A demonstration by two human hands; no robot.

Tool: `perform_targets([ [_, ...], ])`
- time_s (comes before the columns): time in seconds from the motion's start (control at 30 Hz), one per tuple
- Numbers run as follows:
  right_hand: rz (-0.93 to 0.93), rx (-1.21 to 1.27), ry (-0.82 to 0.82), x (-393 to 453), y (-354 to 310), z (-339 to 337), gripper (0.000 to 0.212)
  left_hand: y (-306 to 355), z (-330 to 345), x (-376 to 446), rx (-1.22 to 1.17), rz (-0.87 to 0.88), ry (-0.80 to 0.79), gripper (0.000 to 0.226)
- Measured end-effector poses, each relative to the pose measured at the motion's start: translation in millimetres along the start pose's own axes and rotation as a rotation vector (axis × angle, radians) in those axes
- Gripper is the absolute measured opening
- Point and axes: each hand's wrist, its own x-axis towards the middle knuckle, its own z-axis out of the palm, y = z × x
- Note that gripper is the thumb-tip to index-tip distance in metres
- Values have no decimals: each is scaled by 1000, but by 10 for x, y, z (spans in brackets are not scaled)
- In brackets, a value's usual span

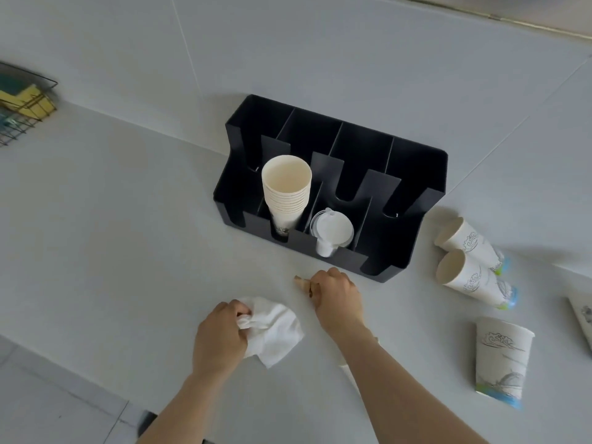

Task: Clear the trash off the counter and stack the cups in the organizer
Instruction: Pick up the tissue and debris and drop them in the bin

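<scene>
Left hand point(221, 338) clutching crumpled napkin point(275, 331)

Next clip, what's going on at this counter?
A person is clearing trash from a pale counter. The left hand is closed on a crumpled white tissue, and the right hand grips a small brown scrap just in front of the black organizer. The organizer already holds a stack of cups and some white lids. Three loose cups are outside it on the right: two on their sides and one upside down.
</scene>
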Motion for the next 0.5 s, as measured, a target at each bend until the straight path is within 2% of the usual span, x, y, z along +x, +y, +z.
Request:
perform_targets([
  [0.27, 41, 373, 19, -78, -104, -36, 24, 305, 18, 21, -208, -192, 140, 24],
  [0.5, -41, 506, 5, -197, -429, 165, 18, 340, -44, -137, -435, -253, 223, 21],
])
